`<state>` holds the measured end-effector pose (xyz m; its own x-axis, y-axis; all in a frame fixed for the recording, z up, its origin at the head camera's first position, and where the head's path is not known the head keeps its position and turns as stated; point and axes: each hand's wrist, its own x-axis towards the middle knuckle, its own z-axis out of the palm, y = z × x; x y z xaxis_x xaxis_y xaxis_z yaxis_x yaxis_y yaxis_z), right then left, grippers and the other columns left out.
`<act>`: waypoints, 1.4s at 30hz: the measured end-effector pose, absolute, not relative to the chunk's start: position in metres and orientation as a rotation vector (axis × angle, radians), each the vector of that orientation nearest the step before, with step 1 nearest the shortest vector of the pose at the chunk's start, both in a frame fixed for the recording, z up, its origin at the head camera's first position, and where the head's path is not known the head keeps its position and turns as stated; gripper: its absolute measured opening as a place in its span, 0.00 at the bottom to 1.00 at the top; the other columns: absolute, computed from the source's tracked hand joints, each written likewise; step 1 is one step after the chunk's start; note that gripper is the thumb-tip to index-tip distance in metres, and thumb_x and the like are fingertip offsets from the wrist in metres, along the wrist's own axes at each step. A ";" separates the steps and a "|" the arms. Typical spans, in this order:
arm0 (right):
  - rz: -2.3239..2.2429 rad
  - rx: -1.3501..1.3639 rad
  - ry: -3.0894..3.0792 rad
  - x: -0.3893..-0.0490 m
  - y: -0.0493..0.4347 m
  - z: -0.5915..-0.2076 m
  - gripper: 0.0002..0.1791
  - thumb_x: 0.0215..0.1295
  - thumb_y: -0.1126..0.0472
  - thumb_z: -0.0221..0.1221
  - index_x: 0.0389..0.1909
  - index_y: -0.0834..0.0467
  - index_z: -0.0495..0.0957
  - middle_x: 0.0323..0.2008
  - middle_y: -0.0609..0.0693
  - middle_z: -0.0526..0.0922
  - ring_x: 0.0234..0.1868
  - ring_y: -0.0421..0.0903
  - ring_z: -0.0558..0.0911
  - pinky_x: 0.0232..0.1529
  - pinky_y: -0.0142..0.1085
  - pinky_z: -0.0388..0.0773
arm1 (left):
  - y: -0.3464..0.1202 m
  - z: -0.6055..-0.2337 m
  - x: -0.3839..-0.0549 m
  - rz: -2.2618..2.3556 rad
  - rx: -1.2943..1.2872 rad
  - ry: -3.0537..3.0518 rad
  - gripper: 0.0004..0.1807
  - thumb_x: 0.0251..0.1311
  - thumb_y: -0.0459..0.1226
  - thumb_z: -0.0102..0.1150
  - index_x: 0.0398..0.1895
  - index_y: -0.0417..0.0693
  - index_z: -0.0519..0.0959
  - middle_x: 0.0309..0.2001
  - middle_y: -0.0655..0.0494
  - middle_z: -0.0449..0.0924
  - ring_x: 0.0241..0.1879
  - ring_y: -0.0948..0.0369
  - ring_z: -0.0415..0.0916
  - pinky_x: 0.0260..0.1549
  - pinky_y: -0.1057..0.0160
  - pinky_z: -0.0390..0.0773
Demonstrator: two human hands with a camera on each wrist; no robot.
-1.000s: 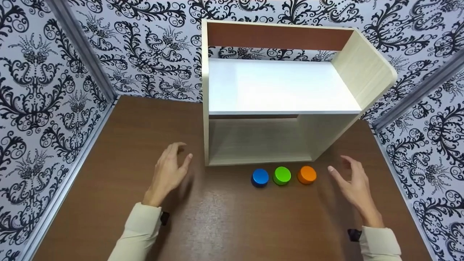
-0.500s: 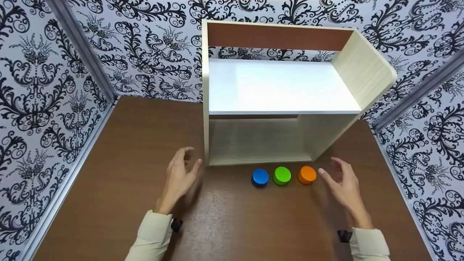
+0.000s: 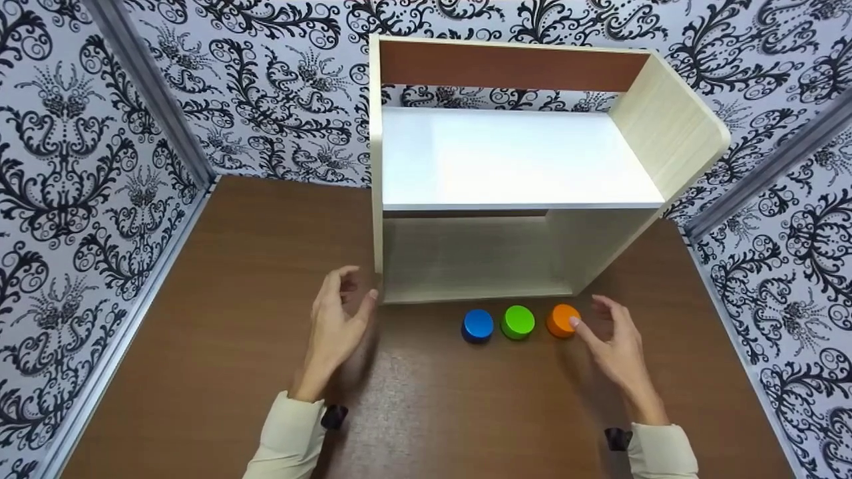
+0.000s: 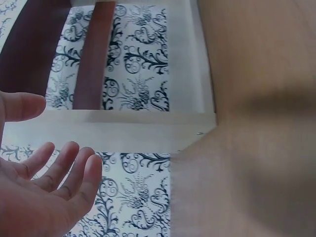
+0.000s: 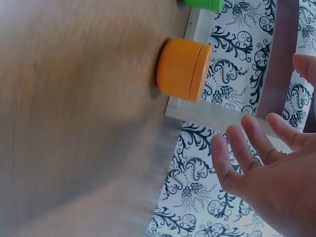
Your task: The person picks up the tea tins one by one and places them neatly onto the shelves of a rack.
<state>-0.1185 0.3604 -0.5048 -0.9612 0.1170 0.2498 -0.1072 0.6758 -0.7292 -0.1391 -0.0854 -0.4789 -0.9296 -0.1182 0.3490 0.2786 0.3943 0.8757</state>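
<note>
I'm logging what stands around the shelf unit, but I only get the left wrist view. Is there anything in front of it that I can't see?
Observer: Yes, in the head view a blue container, a green container and an orange container stand in a row before the shelf unit.
Operator: Which hand is nearer to that row?
Observer: The right hand; it is beside the orange container, at the row's right end.
Operator: Is it touching that container?
Observer: No, the right wrist view shows a gap between the two.
</note>
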 end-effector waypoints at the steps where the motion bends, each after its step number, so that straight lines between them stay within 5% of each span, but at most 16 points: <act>1: 1.165 -0.007 -2.616 -0.118 0.359 -0.505 0.33 0.64 0.56 0.69 0.67 0.63 0.70 0.58 0.61 0.75 0.58 0.58 0.74 0.49 0.16 0.67 | -0.085 -0.476 -0.139 -1.550 -0.140 -2.291 0.23 0.61 0.33 0.67 0.59 0.41 0.74 0.49 0.45 0.78 0.48 0.47 0.78 0.49 0.49 0.82; 4: 1.162 -0.015 -2.631 -0.117 0.355 -0.506 0.33 0.65 0.55 0.69 0.67 0.62 0.70 0.59 0.60 0.75 0.59 0.57 0.74 0.50 0.20 0.69 | -0.083 -0.468 -0.139 -1.548 -0.153 -2.256 0.24 0.61 0.33 0.67 0.60 0.40 0.74 0.49 0.44 0.78 0.47 0.49 0.77 0.49 0.50 0.81; 9: 1.186 -0.035 -2.644 -0.116 0.349 -0.509 0.34 0.65 0.54 0.68 0.68 0.62 0.69 0.60 0.61 0.74 0.60 0.57 0.73 0.56 0.41 0.73 | -0.080 -0.452 -0.143 -1.532 -0.207 -2.167 0.25 0.60 0.32 0.67 0.60 0.37 0.73 0.49 0.42 0.77 0.48 0.47 0.76 0.50 0.51 0.79; 16: 1.197 -0.026 -2.628 -0.115 0.344 -0.514 0.35 0.63 0.56 0.71 0.67 0.64 0.70 0.59 0.62 0.75 0.58 0.57 0.74 0.54 0.34 0.71 | -0.075 -0.422 -0.153 -1.482 -0.275 -2.042 0.26 0.60 0.31 0.68 0.61 0.37 0.73 0.52 0.44 0.76 0.53 0.49 0.74 0.57 0.52 0.77; 22: 1.209 0.003 -2.617 -0.113 0.339 -0.516 0.34 0.62 0.57 0.71 0.66 0.64 0.71 0.58 0.61 0.75 0.57 0.56 0.74 0.58 0.49 0.70 | -0.071 -0.401 -0.165 -1.453 -0.326 -1.965 0.28 0.60 0.31 0.67 0.63 0.35 0.72 0.55 0.42 0.75 0.56 0.50 0.73 0.59 0.51 0.76; 35: 1.199 0.038 -2.623 -0.106 0.328 -0.515 0.35 0.61 0.56 0.72 0.66 0.62 0.71 0.56 0.58 0.76 0.56 0.54 0.75 0.52 0.18 0.68 | -0.071 -0.362 -0.183 -1.384 -0.441 -1.891 0.33 0.60 0.29 0.66 0.68 0.33 0.67 0.60 0.41 0.72 0.58 0.52 0.71 0.63 0.54 0.73; 42: 1.229 0.097 -2.585 -0.103 0.317 -0.515 0.34 0.58 0.59 0.74 0.63 0.66 0.73 0.54 0.58 0.78 0.53 0.55 0.77 0.48 0.14 0.71 | -0.071 -0.347 -0.190 -1.320 -0.489 -1.881 0.35 0.59 0.29 0.66 0.70 0.32 0.65 0.63 0.41 0.71 0.58 0.52 0.71 0.63 0.57 0.73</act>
<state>-0.1032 0.3172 -0.5151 -0.9596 0.0578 0.2755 -0.1772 0.6367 -0.7505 -0.1902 -0.0706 -0.3475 -0.6285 -0.1167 0.7690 0.6836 0.3886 0.6178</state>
